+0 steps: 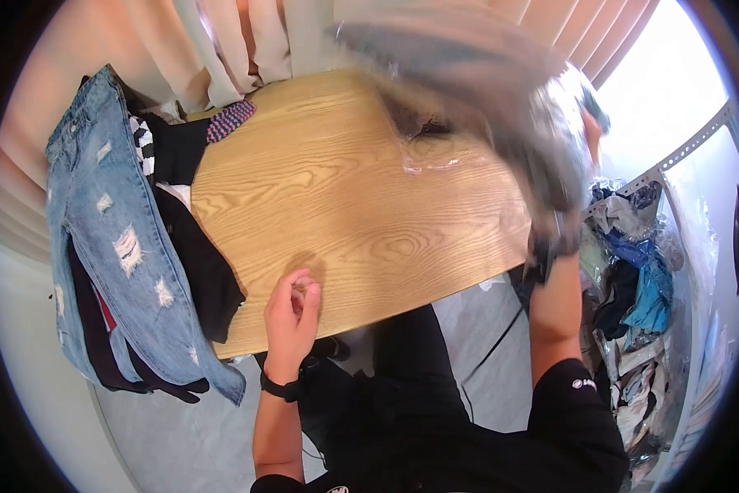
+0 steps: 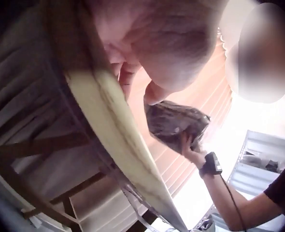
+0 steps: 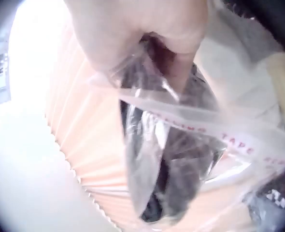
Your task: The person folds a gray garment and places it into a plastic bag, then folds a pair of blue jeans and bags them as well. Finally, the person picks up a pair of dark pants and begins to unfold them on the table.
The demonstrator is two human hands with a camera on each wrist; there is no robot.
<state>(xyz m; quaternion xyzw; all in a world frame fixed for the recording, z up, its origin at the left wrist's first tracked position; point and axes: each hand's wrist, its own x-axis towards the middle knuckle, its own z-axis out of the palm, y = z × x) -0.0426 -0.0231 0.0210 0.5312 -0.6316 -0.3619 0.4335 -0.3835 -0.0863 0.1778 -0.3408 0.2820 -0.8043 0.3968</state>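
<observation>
My right hand grips a clear plastic bag with a dark garment folded inside. Red lettering runs along the bag's sealing strip. In the head view the raised bag is blurred above the far right of the table and covers much of that hand. My left hand is at the table's front edge, fingers loosely bent and holding nothing. To its left a black garment lies on the tabletop, beside ripped blue jeans that hang over the left edge.
The wooden table stands before pleated curtains. A patterned pink-and-dark cloth piece lies at the back left. On the right, a metal frame stands beside a pile of bagged clothes. A cable hangs below the table.
</observation>
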